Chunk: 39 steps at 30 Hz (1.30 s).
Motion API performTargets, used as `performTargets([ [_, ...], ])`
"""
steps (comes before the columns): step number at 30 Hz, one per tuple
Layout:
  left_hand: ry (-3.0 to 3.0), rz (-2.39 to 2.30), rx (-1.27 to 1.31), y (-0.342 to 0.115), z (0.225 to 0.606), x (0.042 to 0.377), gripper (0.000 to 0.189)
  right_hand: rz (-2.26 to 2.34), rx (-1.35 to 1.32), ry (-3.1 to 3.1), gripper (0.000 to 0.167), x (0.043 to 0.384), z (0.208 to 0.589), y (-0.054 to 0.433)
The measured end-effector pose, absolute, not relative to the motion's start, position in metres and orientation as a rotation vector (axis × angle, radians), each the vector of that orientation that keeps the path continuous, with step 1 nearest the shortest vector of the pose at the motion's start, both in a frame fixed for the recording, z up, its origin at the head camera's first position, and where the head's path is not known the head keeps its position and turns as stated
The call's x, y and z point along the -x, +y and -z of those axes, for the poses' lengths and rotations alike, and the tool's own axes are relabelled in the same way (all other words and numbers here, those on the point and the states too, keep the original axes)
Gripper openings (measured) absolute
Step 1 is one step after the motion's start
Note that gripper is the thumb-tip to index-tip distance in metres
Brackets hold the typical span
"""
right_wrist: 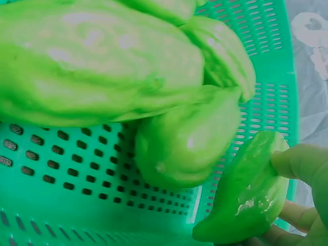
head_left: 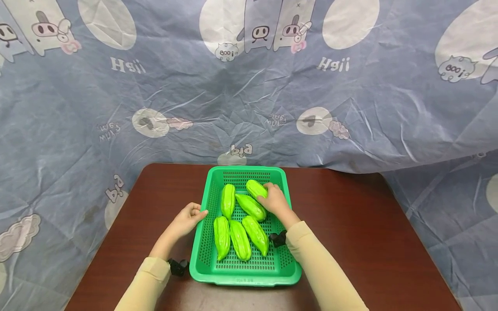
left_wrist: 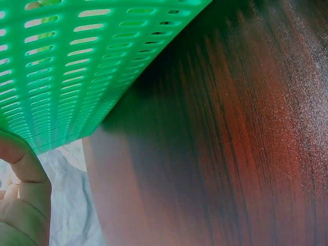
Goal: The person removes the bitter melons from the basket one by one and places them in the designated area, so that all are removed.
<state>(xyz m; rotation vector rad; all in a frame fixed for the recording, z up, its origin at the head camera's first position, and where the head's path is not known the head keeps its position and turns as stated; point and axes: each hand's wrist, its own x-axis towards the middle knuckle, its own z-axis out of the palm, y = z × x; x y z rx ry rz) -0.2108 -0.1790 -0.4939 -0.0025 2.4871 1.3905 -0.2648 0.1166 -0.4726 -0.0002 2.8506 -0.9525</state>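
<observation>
A green plastic basket (head_left: 246,280) holds several bright green, ridged bitter melons (head_left: 240,240) with tapered ends. My right hand (head_left: 275,199) reaches over the basket's right side and grips the bitter melon (head_left: 255,188) at the far right. In the right wrist view, the thumb lies on one side of that bitter melon (right_wrist: 251,192) and the fingers on the other. At the basket's left rim is my left hand (head_left: 187,219), its thumb over the edge and its fingers bent outside. The left wrist view shows a curled finger against the slotted basket wall (left_wrist: 66,66).
The basket stands on a dark brown wooden table (head_left: 350,229). Behind the table hangs a blue-grey cloth (head_left: 241,95) with cartoon prints. Black wrist devices (head_left: 179,267) sit at both cuffs, the right one over the basket's right side.
</observation>
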Motion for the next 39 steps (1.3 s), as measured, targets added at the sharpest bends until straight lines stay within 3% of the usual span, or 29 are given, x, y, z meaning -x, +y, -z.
performTargets([
  [23, 2.508, -1.367, 0.063, -0.175, 0.493, 0.207, 0.047, 1.409, -0.067, 2.802, 0.058, 0.239, 0.420, 0.166],
  [39, 2.572, -1.397, 0.115, -0.169, 0.492, 0.201, 0.038, 1.536, -0.375, 2.753, 0.064, 0.218, 0.438, 0.222],
])
